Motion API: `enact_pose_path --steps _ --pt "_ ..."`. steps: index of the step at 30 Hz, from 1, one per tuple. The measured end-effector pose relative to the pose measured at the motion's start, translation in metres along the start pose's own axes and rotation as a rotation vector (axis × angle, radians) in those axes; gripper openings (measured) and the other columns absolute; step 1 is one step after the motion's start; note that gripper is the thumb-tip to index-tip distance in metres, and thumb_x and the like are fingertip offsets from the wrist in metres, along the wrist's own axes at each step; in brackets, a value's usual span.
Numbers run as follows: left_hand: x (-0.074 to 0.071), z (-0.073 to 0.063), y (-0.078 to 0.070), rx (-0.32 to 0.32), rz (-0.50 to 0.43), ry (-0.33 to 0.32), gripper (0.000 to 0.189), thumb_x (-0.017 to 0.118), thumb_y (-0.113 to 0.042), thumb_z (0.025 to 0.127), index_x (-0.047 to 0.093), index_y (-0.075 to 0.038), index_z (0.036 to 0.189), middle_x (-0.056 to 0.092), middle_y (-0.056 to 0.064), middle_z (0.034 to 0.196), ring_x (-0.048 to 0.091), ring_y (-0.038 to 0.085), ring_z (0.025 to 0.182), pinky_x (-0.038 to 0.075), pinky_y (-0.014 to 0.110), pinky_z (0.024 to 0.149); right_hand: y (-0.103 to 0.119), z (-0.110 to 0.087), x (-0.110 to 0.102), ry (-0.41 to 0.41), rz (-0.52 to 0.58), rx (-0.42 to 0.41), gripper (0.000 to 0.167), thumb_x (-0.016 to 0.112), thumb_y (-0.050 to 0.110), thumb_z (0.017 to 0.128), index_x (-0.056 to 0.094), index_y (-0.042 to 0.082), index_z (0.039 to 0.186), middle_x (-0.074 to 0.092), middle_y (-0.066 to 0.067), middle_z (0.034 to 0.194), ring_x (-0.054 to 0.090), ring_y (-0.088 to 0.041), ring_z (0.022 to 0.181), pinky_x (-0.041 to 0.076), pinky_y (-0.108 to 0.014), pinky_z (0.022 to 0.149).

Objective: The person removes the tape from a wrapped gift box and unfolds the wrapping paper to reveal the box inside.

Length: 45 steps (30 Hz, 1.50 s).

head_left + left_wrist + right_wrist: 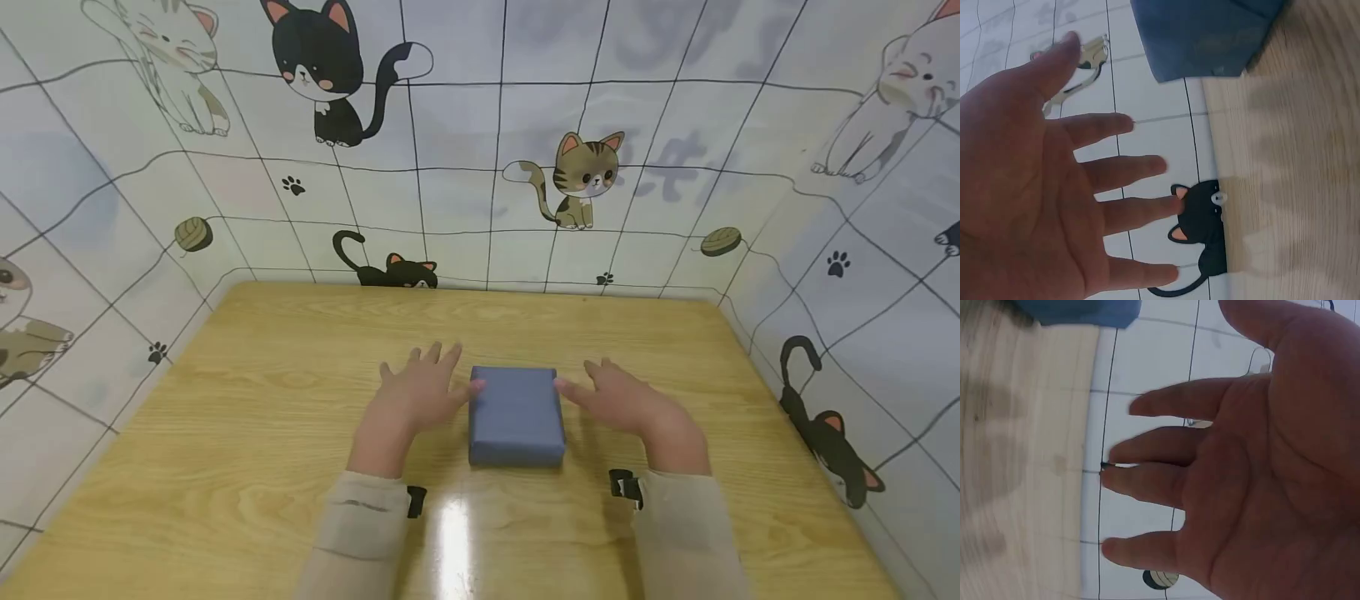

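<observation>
A blue-grey rectangular box (516, 417) lies flat on the wooden table, between both hands. To its left is my left hand (422, 400), fingers spread, the thumb tip overlapping the box's upper left edge in the head view. My right hand (626, 402) is on the other side, its thumb pointing at the upper right edge. In the left wrist view the palm (1016, 187) faces the camera with straight, parted fingers and the box (1204, 37) beyond. The right wrist view shows the right palm (1254, 475) with extended fingers and a corner of the box (1085, 311) at the top.
The light wood table (285, 358) is enclosed at the back and sides by a white gridded cloth (457, 200) printed with cats, paw prints and yarn balls. Dark wrist straps (627, 487) show at both sleeves. Light glares off the table's front.
</observation>
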<state>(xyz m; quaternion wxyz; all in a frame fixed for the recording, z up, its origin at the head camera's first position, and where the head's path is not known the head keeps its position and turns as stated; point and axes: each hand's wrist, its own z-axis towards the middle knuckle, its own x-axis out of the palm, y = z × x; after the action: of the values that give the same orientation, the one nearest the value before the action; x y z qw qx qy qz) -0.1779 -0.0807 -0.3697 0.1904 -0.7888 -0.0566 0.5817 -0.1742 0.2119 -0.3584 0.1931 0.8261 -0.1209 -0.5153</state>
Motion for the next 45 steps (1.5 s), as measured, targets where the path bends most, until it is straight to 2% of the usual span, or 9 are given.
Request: enact_pose_path --steps 5,8,10,12,27,33,37,41,45 --pt "0.008 -0.002 -0.015 0.07 -0.083 0.079 0.077 0.054 -0.058 0.107 0.033 -0.015 0.168 0.047 0.014 0.167 0.048 0.036 0.154 0.034 0.064 0.126 0.006 0.0 0.014 0.048 0.007 -0.035 0.094 0.045 0.065 0.108 0.037 -0.014 0.158 0.036 -0.036 0.165 0.033 -0.054 0.156 0.034 -0.067 0.124" --pt "0.014 -0.003 -0.021 0.096 -0.135 0.105 0.076 0.055 -0.056 0.108 0.035 -0.013 0.167 0.052 0.014 0.163 0.056 0.031 0.147 0.045 0.053 0.121 0.008 0.004 0.025 0.05 0.007 -0.059 0.082 0.05 0.059 0.109 0.054 -0.014 0.146 0.062 -0.03 0.144 0.06 -0.043 0.135 0.046 -0.06 0.116" --pt "0.018 -0.003 -0.022 0.1 -0.147 0.116 0.077 0.056 -0.055 0.108 0.034 -0.011 0.168 0.051 0.016 0.164 0.055 0.032 0.147 0.045 0.053 0.121 0.008 0.005 0.032 0.062 0.014 -0.063 0.077 0.051 0.057 0.109 0.059 -0.013 0.141 0.068 -0.025 0.133 0.066 -0.034 0.12 0.051 -0.058 0.11" --pt "0.022 -0.004 -0.022 0.1 -0.156 0.12 0.078 0.058 -0.053 0.107 0.032 -0.01 0.168 0.051 0.016 0.163 0.056 0.031 0.147 0.046 0.052 0.121 0.007 0.007 0.038 0.071 0.024 -0.063 0.075 0.051 0.056 0.109 0.061 -0.012 0.138 0.071 -0.021 0.125 0.065 -0.028 0.108 0.053 -0.056 0.105" --pt "0.028 -0.005 -0.023 0.117 -0.158 0.084 0.088 0.067 -0.048 0.104 0.029 0.002 0.166 0.057 0.027 0.154 0.063 0.035 0.137 0.051 0.051 0.115 0.008 0.009 0.048 0.075 0.08 -0.12 0.073 0.042 0.052 0.113 0.05 -0.011 0.151 0.07 -0.02 0.133 0.066 -0.028 0.116 0.05 -0.059 0.11" --pt "0.027 -0.003 -0.028 0.08 -0.332 0.138 0.099 0.053 -0.061 0.106 0.018 0.008 0.167 0.049 0.031 0.159 0.058 0.037 0.142 0.048 0.053 0.118 0.014 -0.002 0.039 -0.029 0.208 -0.174 0.079 0.036 0.056 0.114 0.023 -0.001 0.168 0.047 -0.027 0.163 0.054 -0.04 0.144 0.042 -0.063 0.119" --pt "0.026 0.0 -0.034 0.133 -0.44 0.152 0.089 0.037 -0.064 0.111 0.029 0.007 0.164 0.052 0.027 0.159 0.056 0.037 0.145 0.047 0.053 0.119 0.027 -0.017 0.025 -0.134 0.331 -0.123 0.074 0.033 0.061 0.113 0.024 0.015 0.171 0.033 -0.021 0.173 0.038 -0.044 0.157 0.038 -0.066 0.122" --pt "0.023 0.001 -0.042 0.142 -0.572 0.052 0.081 0.034 -0.062 0.112 0.041 0.002 0.161 0.059 0.024 0.153 0.061 0.037 0.139 0.051 0.055 0.113 0.044 -0.026 0.021 -0.192 0.378 -0.162 0.059 0.035 0.046 0.116 0.033 0.019 0.169 0.041 -0.02 0.169 0.047 -0.044 0.152 0.044 -0.064 0.118" --pt "0.021 0.0 -0.045 0.095 -0.652 -0.028 0.095 0.053 -0.061 0.107 0.017 0.002 0.169 0.052 0.029 0.157 0.061 0.041 0.138 0.054 0.056 0.109 0.054 -0.025 0.025 -0.215 0.328 -0.255 0.052 0.04 0.026 0.116 0.037 0.016 0.167 0.047 -0.018 0.166 0.05 -0.041 0.15 0.045 -0.063 0.118"
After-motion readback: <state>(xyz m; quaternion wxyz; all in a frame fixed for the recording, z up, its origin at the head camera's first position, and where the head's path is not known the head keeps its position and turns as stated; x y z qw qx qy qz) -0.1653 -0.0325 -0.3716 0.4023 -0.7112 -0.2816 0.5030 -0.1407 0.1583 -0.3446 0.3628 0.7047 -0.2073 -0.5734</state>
